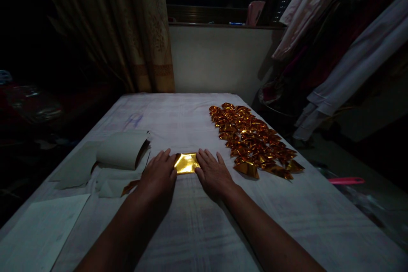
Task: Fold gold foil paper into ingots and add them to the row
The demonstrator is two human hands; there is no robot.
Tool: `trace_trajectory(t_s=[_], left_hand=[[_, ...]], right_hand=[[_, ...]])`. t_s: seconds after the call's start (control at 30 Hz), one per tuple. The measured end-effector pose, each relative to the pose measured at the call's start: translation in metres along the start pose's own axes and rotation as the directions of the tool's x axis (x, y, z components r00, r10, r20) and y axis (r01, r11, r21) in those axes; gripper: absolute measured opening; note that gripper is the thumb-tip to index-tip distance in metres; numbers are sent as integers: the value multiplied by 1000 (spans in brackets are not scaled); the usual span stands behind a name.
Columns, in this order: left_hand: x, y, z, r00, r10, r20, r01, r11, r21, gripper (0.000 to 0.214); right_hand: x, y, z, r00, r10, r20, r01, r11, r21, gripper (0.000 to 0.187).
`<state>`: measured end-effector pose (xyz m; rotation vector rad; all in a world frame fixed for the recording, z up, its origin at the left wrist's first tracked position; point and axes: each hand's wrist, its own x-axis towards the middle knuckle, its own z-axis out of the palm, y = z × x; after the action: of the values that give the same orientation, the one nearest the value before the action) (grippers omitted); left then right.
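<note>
A shiny gold foil paper [186,163] lies flat on the cloth-covered table, its shape a small folded rectangle. My left hand [160,169] presses on its left end, fingers stretched out and pointing away from me. On its right end rests my right hand [213,171], palm down with the fingers spread. Both hands cover the ends of the foil, so only its middle shows. To the right is a pile of folded gold foil pieces [247,136], several of them pointed at the ends.
Curled pale paper sheets [123,148] lie at the left, with a flat white sheet [41,229] nearer me. A curtain [140,29] hangs behind the table. Clothes [350,63] hang at the right, above a pink handle [346,180] beyond the table's edge.
</note>
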<state>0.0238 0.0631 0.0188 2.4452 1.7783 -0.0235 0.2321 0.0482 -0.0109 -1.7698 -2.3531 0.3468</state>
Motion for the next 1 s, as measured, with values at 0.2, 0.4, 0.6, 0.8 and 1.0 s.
trace_trajectory(t_s=[0.2, 0.4, 0.6, 0.8, 1.0], left_hand=[[-24, 22, 2, 949, 80, -305, -113, 989, -91, 33], [-18, 17, 9, 959, 198, -205, -219, 972, -87, 12], [-8, 13, 11, 954, 216, -207, -219, 976, 8, 13], [-9, 12, 17, 919, 259, -296, -266, 964, 16, 19], [-9, 7, 22, 925, 201, -324, -221, 975, -26, 25]], right_hand=[[-3, 0, -1, 999, -15, -32, 15, 1000, 17, 56], [-5, -1, -4, 999, -27, -25, 27, 999, 23, 56], [-5, 2, -2, 997, -33, -72, 36, 999, 35, 65], [-3, 5, -2, 948, -187, -257, 205, 978, 42, 26], [0, 8, 0, 927, -158, -341, 205, 973, 107, 16]])
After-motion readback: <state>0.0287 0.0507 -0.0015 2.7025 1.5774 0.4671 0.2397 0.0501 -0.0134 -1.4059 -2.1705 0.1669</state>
